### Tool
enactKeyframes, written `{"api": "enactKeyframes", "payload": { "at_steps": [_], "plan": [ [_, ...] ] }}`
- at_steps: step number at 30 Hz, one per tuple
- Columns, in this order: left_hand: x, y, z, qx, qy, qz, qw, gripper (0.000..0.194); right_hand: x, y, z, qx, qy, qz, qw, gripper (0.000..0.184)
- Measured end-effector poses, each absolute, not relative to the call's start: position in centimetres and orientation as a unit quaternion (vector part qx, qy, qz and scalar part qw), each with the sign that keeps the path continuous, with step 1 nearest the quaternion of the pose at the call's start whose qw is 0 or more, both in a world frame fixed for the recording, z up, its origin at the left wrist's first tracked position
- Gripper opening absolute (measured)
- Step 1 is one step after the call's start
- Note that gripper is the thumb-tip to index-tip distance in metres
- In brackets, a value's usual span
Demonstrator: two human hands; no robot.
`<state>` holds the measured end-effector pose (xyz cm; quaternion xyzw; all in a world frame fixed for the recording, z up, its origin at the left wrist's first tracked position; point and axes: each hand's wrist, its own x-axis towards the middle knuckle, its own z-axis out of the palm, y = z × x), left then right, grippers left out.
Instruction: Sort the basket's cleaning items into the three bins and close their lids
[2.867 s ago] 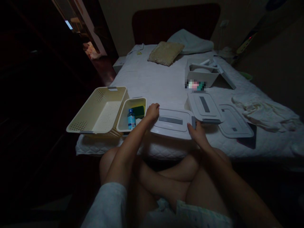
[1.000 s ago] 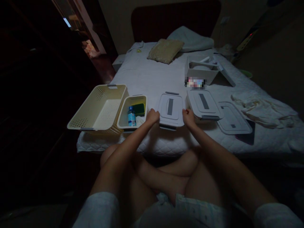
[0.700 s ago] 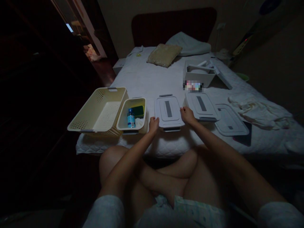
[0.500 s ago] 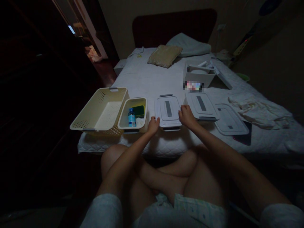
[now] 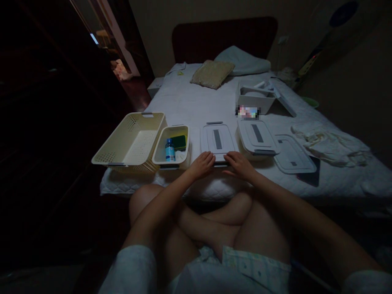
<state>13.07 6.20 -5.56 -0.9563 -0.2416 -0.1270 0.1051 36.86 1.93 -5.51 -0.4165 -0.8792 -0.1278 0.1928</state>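
A white lidded storage box [image 5: 218,141] with a grey strip on its lid sits in front of me on the bed. My left hand [image 5: 202,164] rests its fingers over the lid's near left corner. On the near right edge lies my right hand [image 5: 240,164], fingers stretched over the lid and thumb lower, apart from them. Both hands are open, and they hide most of the box's near latch. Just left stands an open cream bin [image 5: 155,152] holding a blue bottle [image 5: 169,150] and a dark green item [image 5: 179,143]. To the right is a second lidded box [image 5: 259,137].
A cream perforated basket [image 5: 131,141] stands at the far left. At right a loose lid [image 5: 294,157] lies partly over a dark flat object [image 5: 312,175], beside crumpled cloth [image 5: 333,145]. Farther back are an open white box [image 5: 257,99] and a pillow [image 5: 212,74].
Both hands have moved from the sides of the middle box to its near edge, and their fingers now lie over the lid. The far latch still sticks out.
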Motion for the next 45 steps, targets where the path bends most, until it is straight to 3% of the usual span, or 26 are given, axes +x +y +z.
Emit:
{"api": "enactKeyframes", "payload": {
  "at_steps": [5,15,23,31,45],
  "plan": [
    [13.2,6.8,-6.2,-0.958,-0.223,-0.115,0.14,0.037,36.9,2.0,-7.0,-0.436,-0.869,-0.166,0.166,0.052],
    [13.4,7.0,-6.1,-0.957,-0.226,-0.117,0.138,0.029,36.1,2.5,-6.9,-0.46,-0.861,-0.149,0.158,0.03],
    [13.2,6.7,-5.1,-0.967,-0.219,-0.095,0.091,0.027,36.3,2.3,-6.0,-0.455,-0.867,-0.125,0.157,0.033],
    [13.5,7.0,-4.1,-0.97,-0.214,-0.083,0.083,0.028,36.0,2.6,-3.6,-0.428,-0.888,-0.133,0.098,0.035],
    [13.9,7.0,-2.8,-0.975,-0.207,-0.075,0.035,0.027,35.8,3.4,-3.4,-0.41,-0.9,-0.1,0.11,0.042]
  ]
}}
